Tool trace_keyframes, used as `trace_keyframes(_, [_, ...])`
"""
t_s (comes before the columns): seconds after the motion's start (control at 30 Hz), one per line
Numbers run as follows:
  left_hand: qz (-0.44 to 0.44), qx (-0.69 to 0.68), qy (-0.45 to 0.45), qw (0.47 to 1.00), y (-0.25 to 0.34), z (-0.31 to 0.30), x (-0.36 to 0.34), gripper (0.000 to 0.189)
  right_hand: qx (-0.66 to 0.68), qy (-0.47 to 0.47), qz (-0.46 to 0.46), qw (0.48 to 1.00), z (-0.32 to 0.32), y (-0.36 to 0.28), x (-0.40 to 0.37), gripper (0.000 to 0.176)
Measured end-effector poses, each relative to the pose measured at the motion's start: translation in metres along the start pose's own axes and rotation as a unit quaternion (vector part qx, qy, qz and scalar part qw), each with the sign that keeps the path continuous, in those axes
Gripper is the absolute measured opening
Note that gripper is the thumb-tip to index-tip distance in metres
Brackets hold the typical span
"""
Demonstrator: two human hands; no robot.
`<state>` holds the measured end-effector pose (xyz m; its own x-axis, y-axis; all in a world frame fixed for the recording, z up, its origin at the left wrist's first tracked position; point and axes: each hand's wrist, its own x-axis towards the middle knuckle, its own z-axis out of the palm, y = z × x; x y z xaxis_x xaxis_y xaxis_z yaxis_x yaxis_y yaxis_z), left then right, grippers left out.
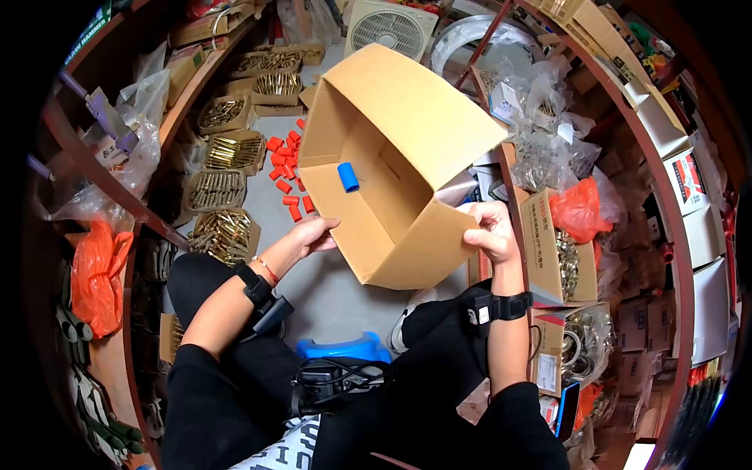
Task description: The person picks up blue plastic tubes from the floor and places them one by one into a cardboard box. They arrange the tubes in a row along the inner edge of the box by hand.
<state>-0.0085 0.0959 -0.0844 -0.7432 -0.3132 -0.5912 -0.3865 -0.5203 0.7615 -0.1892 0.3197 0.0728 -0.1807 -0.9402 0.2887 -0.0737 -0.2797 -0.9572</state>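
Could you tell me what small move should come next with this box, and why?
Probably tip the box so its open side goes lower and the blue tube slides out. The left hand and right hand hold the box off the floor by its near edge, and the tube lies loose inside, alone.

Curled fingers — left hand (315, 235), right hand (487, 232).

Matt cardboard box (407, 117); glossy blue plastic cap (348, 177).
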Motion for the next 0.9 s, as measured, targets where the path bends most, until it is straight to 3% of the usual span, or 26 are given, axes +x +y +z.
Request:
trace_keyframes(0.1, [0.071, -0.06, 0.025, 0.995, 0.001, 0.002, -0.004, 0.026, 0.022, 0.045, -0.003, 0.999, -0.015, 0.009, 0.0, 0.022])
trace_keyframes(0.23, [0.138, -0.062, 0.084, 0.985, 0.022, 0.001, -0.02, 0.02, -0.033, 0.204, 0.063, 0.976, -0.036, 0.03, 0.0, 0.01])
trace_keyframes(0.3, [0.145, -0.043, 0.095, 0.984, 0.027, -0.012, -0.014, 0.014, -0.037, 0.274, 0.049, 0.96, -0.043, 0.04, 0.003, 0.022])
trace_keyframes(0.4, [0.151, -0.033, 0.196, 0.968, 0.032, -0.012, -0.016, 0.015, -0.118, 0.432, 0.005, 0.894, -0.042, 0.047, 0.005, 0.029])
trace_keyframes(0.43, [0.161, -0.039, 0.211, 0.963, 0.032, -0.013, -0.015, 0.019, -0.175, 0.476, -0.027, 0.862, -0.035, 0.048, 0.008, 0.022])
trace_keyframes(0.5, [0.17, -0.041, 0.231, 0.957, 0.03, -0.015, -0.012, 0.018, -0.204, 0.476, -0.101, 0.849, -0.029, 0.05, 0.01, 0.014])
trace_keyframes(0.6, [0.176, -0.05, 0.24, 0.953, 0.026, -0.019, -0.007, 0.016, -0.325, 0.457, -0.075, 0.825, -0.009, 0.049, 0.012, 0.024])
trace_keyframes(0.63, [0.177, -0.054, 0.24, 0.953, 0.024, -0.021, -0.006, 0.016, -0.334, 0.429, -0.016, 0.839, -0.004, 0.052, 0.012, 0.033])
trace_keyframes(0.7, [0.165, -0.108, 0.212, 0.957, 0.022, -0.02, -0.005, 0.016, -0.515, 0.31, 0.163, 0.782, 0.009, 0.054, 0.017, 0.047])
trace_keyframes(0.77, [0.15, -0.141, 0.193, 0.959, 0.02, -0.019, -0.006, 0.016, -0.568, 0.188, 0.343, 0.724, 0.026, 0.051, 0.024, 0.06])
trace_keyframes(0.83, [0.13, -0.155, 0.176, 0.963, 0.016, -0.015, -0.007, 0.017, -0.581, 0.158, 0.332, 0.726, 0.019, 0.079, 0.019, 0.065])
trace_keyframes(0.9, [0.124, -0.136, 0.169, 0.968, 0.014, -0.017, -0.002, 0.02, -0.597, 0.197, 0.325, 0.707, 0.015, 0.092, 0.02, 0.065])
